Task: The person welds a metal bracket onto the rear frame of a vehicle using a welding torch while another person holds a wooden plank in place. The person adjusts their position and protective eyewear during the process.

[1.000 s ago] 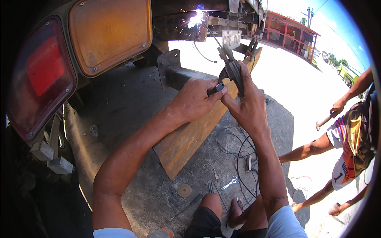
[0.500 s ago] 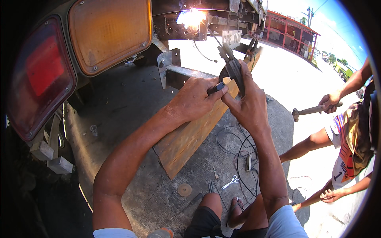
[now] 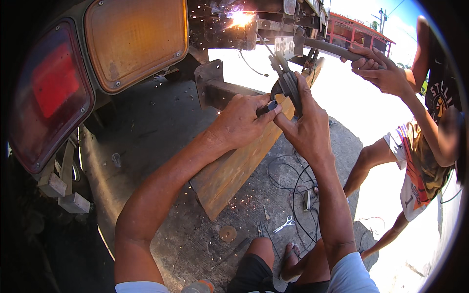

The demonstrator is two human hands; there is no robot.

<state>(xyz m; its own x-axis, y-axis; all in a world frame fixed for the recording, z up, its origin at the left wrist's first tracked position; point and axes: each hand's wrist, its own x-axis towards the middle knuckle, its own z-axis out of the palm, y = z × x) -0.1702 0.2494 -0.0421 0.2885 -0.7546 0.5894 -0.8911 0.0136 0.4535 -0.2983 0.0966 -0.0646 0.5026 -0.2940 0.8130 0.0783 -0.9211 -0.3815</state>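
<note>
My right hand (image 3: 311, 128) is closed round a dark welding electrode holder (image 3: 290, 87). From its jaws a thin welding rod (image 3: 265, 45) slants up and left toward a bright welding arc (image 3: 241, 19) on the underside of the vehicle's rear frame. My left hand (image 3: 238, 121) is closed on a dark tube-like piece (image 3: 266, 108), whose open end shows by the thumb; I cannot tell whether it joins the holder. Both hands meet above a wooden plank (image 3: 229, 188) that runs diagonally beneath them. A metal bracket (image 3: 211, 80) juts out just behind my left hand.
Orange (image 3: 137, 41) and red tail lights (image 3: 51, 93) fill the left. At right, another person's hands (image 3: 376, 68) grip a hammer (image 3: 332, 48) near the frame. Black cables (image 3: 294, 195), scissors (image 3: 285, 223) and a round disc (image 3: 227, 233) lie on the concrete. Sparks scatter.
The other person has raised the hammer from the right to the frame, now with both hands on it. The arc looks smaller, with more sparks flying. My hands have barely moved.
</note>
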